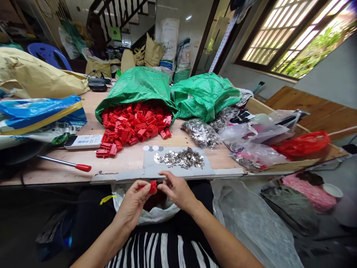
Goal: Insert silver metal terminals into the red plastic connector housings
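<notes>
A top with broad black and white stripes (pixel 158 253) is worn on the torso, and black trousers (pixel 90 219) are seen below it. The stripes are shown running lengthwise down the cloth. Both forearms (pixel 220 238) are left uncovered by any sleeve, and the left hand (pixel 134 204) and right hand (pixel 177 191) are seen ungloved.

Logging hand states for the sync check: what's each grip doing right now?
Left hand: closed, holding a red plastic part.
Right hand: fingers pinched at that part; whether it holds anything cannot be told.
</notes>
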`<state>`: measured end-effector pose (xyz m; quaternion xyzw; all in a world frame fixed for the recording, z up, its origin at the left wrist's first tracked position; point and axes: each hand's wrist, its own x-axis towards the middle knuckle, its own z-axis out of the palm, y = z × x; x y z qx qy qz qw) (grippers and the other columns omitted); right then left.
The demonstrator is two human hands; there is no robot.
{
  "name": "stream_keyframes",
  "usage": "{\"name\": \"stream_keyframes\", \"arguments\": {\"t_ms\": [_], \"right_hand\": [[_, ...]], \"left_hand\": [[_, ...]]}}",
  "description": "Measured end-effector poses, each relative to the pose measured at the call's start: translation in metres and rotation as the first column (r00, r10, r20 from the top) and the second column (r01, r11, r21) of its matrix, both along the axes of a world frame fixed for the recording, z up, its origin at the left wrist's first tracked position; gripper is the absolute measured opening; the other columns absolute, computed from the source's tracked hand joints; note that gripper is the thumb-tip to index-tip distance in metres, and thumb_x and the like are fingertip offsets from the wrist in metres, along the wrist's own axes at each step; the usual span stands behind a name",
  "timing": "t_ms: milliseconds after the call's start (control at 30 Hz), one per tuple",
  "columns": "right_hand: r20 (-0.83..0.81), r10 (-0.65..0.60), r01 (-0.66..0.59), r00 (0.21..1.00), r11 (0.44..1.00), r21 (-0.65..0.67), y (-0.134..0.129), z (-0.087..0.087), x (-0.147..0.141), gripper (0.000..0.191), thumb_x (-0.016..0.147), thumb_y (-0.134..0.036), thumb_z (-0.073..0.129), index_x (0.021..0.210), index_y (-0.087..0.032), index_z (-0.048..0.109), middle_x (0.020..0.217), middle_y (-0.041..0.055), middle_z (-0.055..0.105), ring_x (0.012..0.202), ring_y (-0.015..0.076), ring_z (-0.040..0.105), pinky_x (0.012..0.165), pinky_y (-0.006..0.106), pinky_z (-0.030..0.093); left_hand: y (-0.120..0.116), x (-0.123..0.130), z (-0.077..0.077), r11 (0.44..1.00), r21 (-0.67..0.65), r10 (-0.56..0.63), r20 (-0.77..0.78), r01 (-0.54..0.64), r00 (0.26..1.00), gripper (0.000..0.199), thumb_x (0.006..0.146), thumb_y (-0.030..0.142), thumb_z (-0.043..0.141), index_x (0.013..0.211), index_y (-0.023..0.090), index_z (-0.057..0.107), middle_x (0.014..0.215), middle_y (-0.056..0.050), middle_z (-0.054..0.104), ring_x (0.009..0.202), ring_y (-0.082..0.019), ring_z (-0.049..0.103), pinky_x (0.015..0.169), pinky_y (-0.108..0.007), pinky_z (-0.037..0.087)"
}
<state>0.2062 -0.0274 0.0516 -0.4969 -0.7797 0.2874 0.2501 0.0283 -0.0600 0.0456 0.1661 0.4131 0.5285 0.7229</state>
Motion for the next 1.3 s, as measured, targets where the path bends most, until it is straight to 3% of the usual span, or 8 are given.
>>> {"name": "stream_keyframes", "arguments": {"t_ms": [100, 167, 433, 600, 767, 900, 1100, 1300], "right_hand": [[0.044, -0.206, 0.202, 0.978, 0.976, 0.081, 0.018, -0.002, 0.021, 0.017, 0.089, -0.024, 0.054, 0.105, -0.019, 0.057, 0.086, 0.0031, 0.063, 0.076, 0.0159, 0.059, 0.072, 0.027, 0.044], [0.129, -0.257, 0.239, 0.958, 0.96, 0.144, 0.03, -0.005, 0.032, 0.014, 0.087, -0.017, 0.053, 0.1, -0.018, 0.059, 0.093, 0.006, 0.063, 0.084, 0.0178, 0.059, 0.078, 0.03, 0.045], [0.336, -0.219, 0.162, 0.916, 0.968, 0.19, 0.053, -0.009, 0.029, 0.014, 0.087, -0.013, 0.054, 0.097, -0.019, 0.061, 0.096, 0.0067, 0.061, 0.089, 0.0189, 0.058, 0.081, 0.03, 0.044], [0.333, -0.204, 0.144, 0.921, 0.97, 0.195, 0.057, -0.007, 0.027, 0.007, 0.087, -0.013, 0.054, 0.088, -0.019, 0.059, 0.09, 0.0046, 0.061, 0.084, 0.0176, 0.057, 0.078, 0.028, 0.042], [0.201, -0.17, 0.133, 0.965, 0.973, 0.187, 0.059, -0.008, 0.03, 0.008, 0.086, -0.013, 0.05, 0.086, -0.019, 0.055, 0.084, 0.0034, 0.06, 0.079, 0.0171, 0.055, 0.072, 0.027, 0.04], [0.032, -0.156, 0.151, 0.987, 0.981, 0.121, 0.056, 0.0, 0.029, 0.007, 0.085, -0.016, 0.05, 0.088, -0.019, 0.055, 0.08, 0.0017, 0.061, 0.073, 0.0156, 0.054, 0.069, 0.027, 0.039], [-0.294, 0.0, -0.038, 0.956, 0.991, -0.125, 0.029, 0.023, 0.01, 0.01, 0.087, -0.025, 0.054, 0.085, -0.018, 0.061, 0.072, -0.0011, 0.059, 0.064, 0.0116, 0.051, 0.06, 0.023, 0.039], [-0.372, 0.091, -0.134, 0.924, 0.987, -0.093, 0.008, 0.034, -0.005, 0.007, 0.084, -0.021, 0.061, 0.078, -0.018, 0.065, 0.075, 0.0007, 0.061, 0.069, 0.013, 0.054, 0.065, 0.024, 0.042]], "left_hand": [[0.002, -0.003, 0.0, 0.994, 0.105, 0.05, -0.169, -0.033, 0.984, 0.044, 0.06, 0.022, 0.084, 0.096, 0.018, 0.058, 0.083, -0.001, 0.074, 0.074, -0.013, 0.069, 0.074, -0.021, 0.051], [0.002, -0.003, -0.001, 0.989, 0.145, 0.051, -0.254, -0.014, 0.966, 0.049, 0.059, 0.021, 0.084, 0.1, 0.019, 0.056, 0.083, -0.001, 0.074, 0.076, -0.014, 0.069, 0.074, -0.023, 0.051], [0.001, -0.007, -0.011, 0.951, 0.273, 0.034, -0.551, 0.142, 0.834, 0.031, 0.062, 0.021, 0.081, 0.087, 0.018, 0.064, 0.083, -0.003, 0.072, 0.078, -0.018, 0.066, 0.073, -0.026, 0.051], [0.002, -0.01, -0.009, 0.953, 0.243, -0.017, -0.557, 0.182, 0.83, 0.034, 0.064, 0.024, 0.079, 0.095, 0.019, 0.066, 0.086, -0.003, 0.073, 0.079, -0.018, 0.066, 0.075, -0.026, 0.051], [0.004, -0.008, 0.0, 0.947, 0.29, 0.017, -0.474, 0.138, 0.881, 0.032, 0.063, 0.021, 0.081, 0.089, 0.019, 0.062, 0.086, -0.002, 0.071, 0.079, -0.017, 0.067, 0.073, -0.026, 0.052], [0.006, -0.009, -0.001, 0.933, 0.316, 0.015, -0.515, 0.174, 0.857, 0.029, 0.064, 0.021, 0.08, 0.088, 0.019, 0.063, 0.084, -0.003, 0.071, 0.078, -0.017, 0.066, 0.074, -0.025, 0.05], [0.01, -0.013, 0.0, 0.922, 0.335, 0.046, -0.588, 0.192, 0.808, 0.03, 0.062, 0.02, 0.081, 0.09, 0.019, 0.068, 0.081, -0.002, 0.072, 0.075, -0.018, 0.065, 0.071, -0.024, 0.049], [0.011, -0.01, 0.014, 0.942, 0.276, -0.093, -0.33, 0.19, 0.939, 0.034, 0.063, 0.019, 0.081, 0.094, 0.02, 0.067, 0.079, -0.001, 0.071, 0.072, -0.015, 0.065, 0.072, -0.025, 0.051]]}}
